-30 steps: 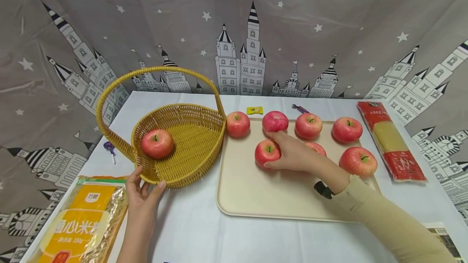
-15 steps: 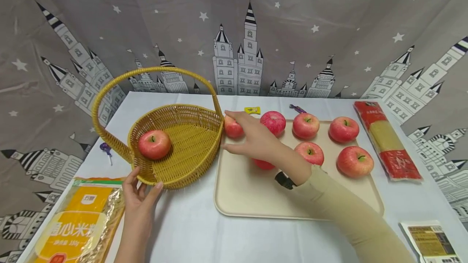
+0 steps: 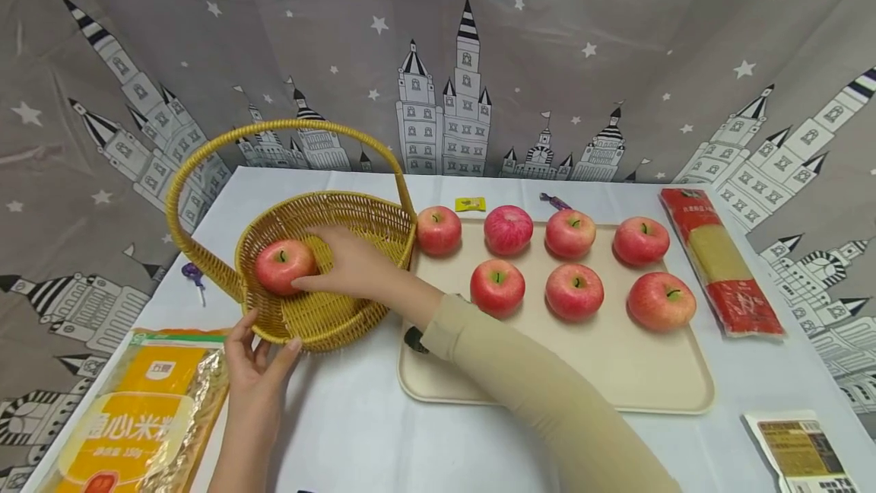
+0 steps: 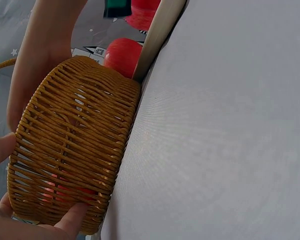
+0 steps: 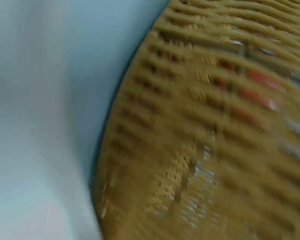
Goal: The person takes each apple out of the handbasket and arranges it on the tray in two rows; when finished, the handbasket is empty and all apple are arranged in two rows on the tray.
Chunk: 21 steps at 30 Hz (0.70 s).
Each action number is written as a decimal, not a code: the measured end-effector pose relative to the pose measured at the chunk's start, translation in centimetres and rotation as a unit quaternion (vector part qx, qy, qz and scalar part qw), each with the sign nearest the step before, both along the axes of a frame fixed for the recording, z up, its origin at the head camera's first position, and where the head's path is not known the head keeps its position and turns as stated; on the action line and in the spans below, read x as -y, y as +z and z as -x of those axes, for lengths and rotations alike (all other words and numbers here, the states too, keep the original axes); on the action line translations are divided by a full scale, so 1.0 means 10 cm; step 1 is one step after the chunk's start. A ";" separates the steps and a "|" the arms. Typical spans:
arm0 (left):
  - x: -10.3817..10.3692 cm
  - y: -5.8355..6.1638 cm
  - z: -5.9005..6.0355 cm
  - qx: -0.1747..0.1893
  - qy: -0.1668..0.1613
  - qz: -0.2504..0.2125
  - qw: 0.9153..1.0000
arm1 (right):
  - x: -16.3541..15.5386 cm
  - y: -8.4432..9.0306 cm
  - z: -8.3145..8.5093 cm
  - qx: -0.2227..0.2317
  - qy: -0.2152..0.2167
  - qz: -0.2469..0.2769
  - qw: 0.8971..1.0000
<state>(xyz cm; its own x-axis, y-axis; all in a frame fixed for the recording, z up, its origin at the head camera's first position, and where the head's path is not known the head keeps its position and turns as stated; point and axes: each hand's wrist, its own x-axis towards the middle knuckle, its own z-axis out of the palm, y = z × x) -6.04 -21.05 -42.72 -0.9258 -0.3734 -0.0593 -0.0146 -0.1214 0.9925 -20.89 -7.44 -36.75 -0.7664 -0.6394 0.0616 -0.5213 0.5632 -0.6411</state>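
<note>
In the head view, a yellow-brown wicker basket point(image 3: 356, 326) with a tall arched handle stands on the left, one red apple point(image 3: 277, 268) inside it. My left hand point(image 3: 256, 375) holds the basket's near left rim, the thumb and fingers spread along it. Seen from the left wrist, fingertips lie against the woven side point(image 4: 70, 140). My right hand point(image 3: 352, 265) reaches over the near rim into the basket. Its thumb and fingers are spread at the apple's right side, not wrapped round it. The right wrist view is blurred and shows mostly wicker point(image 5: 190, 125).
A beige tray point(image 3: 547, 379) right of the basket bears several red apples point(image 3: 573, 293). Red-and-yellow packaged food point(image 3: 725, 265) lies beyond its right side, and a yellow pasta bag point(image 3: 144, 417) at near left. Wrapped candies point(image 3: 470, 204) and a lollipop point(image 3: 194, 274) lie about.
My right hand has left an apple on the tray and swept left across it, without carrying anything, into the basket beside the apple there. My left hand stays on the basket rim.
</note>
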 end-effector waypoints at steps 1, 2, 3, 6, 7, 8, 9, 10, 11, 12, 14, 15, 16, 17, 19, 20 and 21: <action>0.00 0.01 0.00 0.000 0.000 0.000 1.000 | 0.08 -0.03 0.02 0.001 -0.003 -0.004 1.000; 0.00 0.01 0.00 0.000 0.001 0.000 1.000 | 0.15 -0.05 0.03 0.001 -0.006 -0.006 1.000; 0.00 0.02 0.00 0.002 0.002 0.000 1.000 | 0.20 -0.07 0.05 0.002 -0.011 -0.010 1.000; -0.01 0.03 -0.01 0.004 0.001 -0.004 1.000 | 0.33 -0.13 0.07 -0.002 -0.030 -0.021 0.999; -0.02 0.03 -0.01 0.005 0.000 -0.005 1.000 | 0.35 -0.15 0.08 -0.002 -0.035 -0.022 0.999; -0.02 0.03 -0.01 0.006 -0.001 -0.006 1.000 | 0.38 -0.17 0.09 0.001 -0.040 -0.023 0.999; -0.03 0.03 -0.01 0.007 -0.003 -0.006 1.000 | 0.40 -0.19 0.09 0.004 -0.044 -0.026 0.999; -0.03 0.03 -0.01 0.005 -0.006 -0.007 1.000 | 0.42 -0.21 0.10 0.004 -0.046 -0.030 0.998; -0.04 0.03 -0.01 0.005 -0.008 -0.005 1.000 | 0.43 -0.23 0.10 0.005 -0.044 -0.034 0.998; -0.04 0.03 -0.01 0.003 -0.009 -0.004 1.000 | 0.44 -0.25 0.10 0.005 -0.038 -0.038 0.999; -0.04 0.03 -0.02 0.002 -0.010 -0.001 1.000 | 0.46 -0.27 0.10 0.011 -0.025 -0.044 0.999; -0.04 0.04 -0.02 0.001 -0.010 0.000 1.000 | 0.47 -0.28 0.10 0.012 -0.019 -0.047 0.999; -0.03 0.04 -0.01 0.001 -0.009 0.000 1.000 | 0.47 -0.28 0.10 0.014 -0.013 -0.046 0.999; -0.03 0.04 -0.02 0.002 -0.008 0.002 1.000 | 0.48 -0.28 0.09 0.017 -0.009 -0.042 0.999; -0.02 0.05 -0.02 0.003 -0.006 0.003 1.000 | 0.49 -0.28 0.09 0.025 -0.010 -0.032 0.999; -0.01 0.05 -0.02 0.003 -0.005 0.004 1.000 | 0.50 -0.28 0.09 0.027 -0.013 -0.028 0.999; -0.01 0.05 -0.02 0.003 -0.004 0.004 1.000 | 0.51 -0.28 0.09 0.026 -0.015 -0.023 0.999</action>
